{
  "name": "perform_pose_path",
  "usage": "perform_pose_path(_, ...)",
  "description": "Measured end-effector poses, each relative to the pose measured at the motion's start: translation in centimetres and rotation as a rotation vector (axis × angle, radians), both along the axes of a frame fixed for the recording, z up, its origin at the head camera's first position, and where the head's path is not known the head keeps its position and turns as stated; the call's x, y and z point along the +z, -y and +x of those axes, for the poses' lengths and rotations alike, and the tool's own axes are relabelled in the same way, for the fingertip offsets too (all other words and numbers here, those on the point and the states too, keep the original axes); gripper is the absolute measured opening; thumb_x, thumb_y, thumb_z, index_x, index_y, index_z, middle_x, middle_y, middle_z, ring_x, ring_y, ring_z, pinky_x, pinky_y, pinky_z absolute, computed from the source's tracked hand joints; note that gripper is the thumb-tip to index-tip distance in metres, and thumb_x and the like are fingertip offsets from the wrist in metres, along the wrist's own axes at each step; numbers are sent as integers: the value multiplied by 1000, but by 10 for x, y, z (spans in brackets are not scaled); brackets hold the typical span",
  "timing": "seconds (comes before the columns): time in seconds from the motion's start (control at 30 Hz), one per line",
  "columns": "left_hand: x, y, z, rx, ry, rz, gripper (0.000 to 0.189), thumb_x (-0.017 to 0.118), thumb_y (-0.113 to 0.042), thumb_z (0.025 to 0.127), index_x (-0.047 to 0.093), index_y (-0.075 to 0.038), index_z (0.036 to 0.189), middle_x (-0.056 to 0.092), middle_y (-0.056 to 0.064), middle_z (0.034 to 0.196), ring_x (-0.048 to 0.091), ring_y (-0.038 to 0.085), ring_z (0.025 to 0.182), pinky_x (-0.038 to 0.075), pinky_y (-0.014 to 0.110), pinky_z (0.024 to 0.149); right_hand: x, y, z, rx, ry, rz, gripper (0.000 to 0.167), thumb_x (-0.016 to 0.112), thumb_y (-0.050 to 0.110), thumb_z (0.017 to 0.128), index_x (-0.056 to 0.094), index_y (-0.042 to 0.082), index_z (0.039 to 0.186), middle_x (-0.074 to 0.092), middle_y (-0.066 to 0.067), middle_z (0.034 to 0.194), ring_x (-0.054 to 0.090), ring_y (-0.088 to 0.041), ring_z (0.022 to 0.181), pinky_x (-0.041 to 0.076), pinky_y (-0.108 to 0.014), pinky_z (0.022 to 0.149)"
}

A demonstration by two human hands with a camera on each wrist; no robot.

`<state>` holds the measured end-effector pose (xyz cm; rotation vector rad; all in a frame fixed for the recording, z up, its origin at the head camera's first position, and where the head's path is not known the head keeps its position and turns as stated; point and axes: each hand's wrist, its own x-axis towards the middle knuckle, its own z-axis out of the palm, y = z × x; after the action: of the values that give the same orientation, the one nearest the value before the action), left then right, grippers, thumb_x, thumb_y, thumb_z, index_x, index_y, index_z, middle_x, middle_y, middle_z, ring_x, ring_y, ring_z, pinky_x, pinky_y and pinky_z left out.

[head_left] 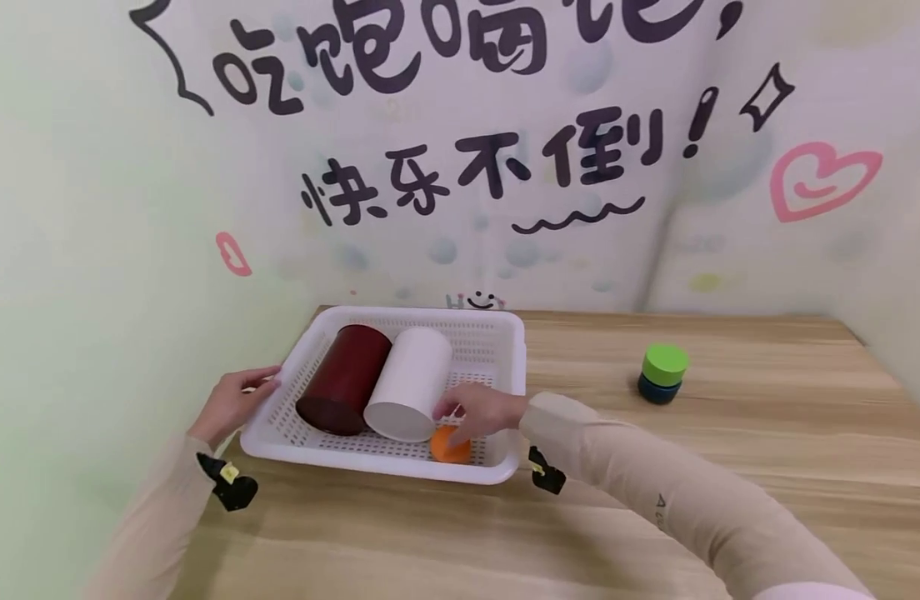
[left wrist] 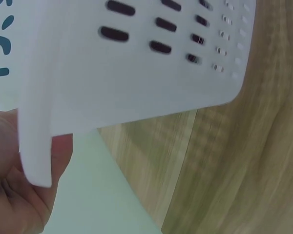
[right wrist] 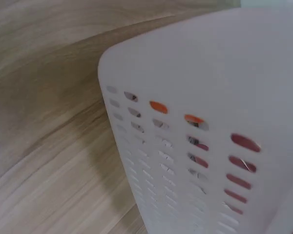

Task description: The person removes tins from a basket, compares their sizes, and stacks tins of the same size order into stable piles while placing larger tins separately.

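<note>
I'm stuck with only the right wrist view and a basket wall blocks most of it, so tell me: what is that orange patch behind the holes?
Observer: From the head view, it's a round orange thing inside the basket, by the right hand.
Operator: Anything else in there?
Observer: Two cylinders lie side by side: a dark red one and a white one.
Operator: And the other hand?
Observer: The left hand grips the basket's rim on the opposite side.

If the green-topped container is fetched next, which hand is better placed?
Probably the right hand: it is nearer the container, while the left hand holds the left rim of the basket.
</note>
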<state>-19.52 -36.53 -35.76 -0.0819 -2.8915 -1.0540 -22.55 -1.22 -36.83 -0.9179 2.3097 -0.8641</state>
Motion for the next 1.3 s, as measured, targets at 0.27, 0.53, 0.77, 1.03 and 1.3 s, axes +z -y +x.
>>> perform_pose_path(0.27,-2,2,4,22,-23,-5,43,48,-20,92,45,9,123,58,28,99,54,18,77,44,23,57,-4,8,5,63,-57,140,36,76,9,68,60,10,100,56,1,96,46,-17,92,38,-24,82)
perform_pose_path(0.53,-3,0,7,40,-4,24,43,48,-18,92,43,10,124,57,28,99,54,17,76,44,25,57,-7,10,10,72,-68,202,38,76,7,66,53,14,96,51,3,91,43,-13,85,37,-23,76)
perform_pose_path(0.77,-1,-3,7,65,-28,22,40,49,-16,91,46,9,122,58,27,98,55,16,74,44,25,58,-9,10,6,66,-68,165,40,77,8,66,51,14,95,50,3,90,43,-14,84,37,-24,75)
perform_pose_path(1.03,-3,-4,5,78,-25,31,40,49,-17,92,46,8,123,57,29,102,56,19,76,44,25,59,2,1,3,52,-75,40,42,77,10,65,51,12,97,50,1,91,45,-16,86,39,-26,76)
perform_pose_path(1.3,-2,-3,6,90,-19,26,41,47,-19,92,45,7,125,55,30,107,56,27,83,44,26,61,37,-34,3,-65,-89,-163,43,72,10,70,50,7,106,51,-5,101,47,-20,92,41,-29,81)
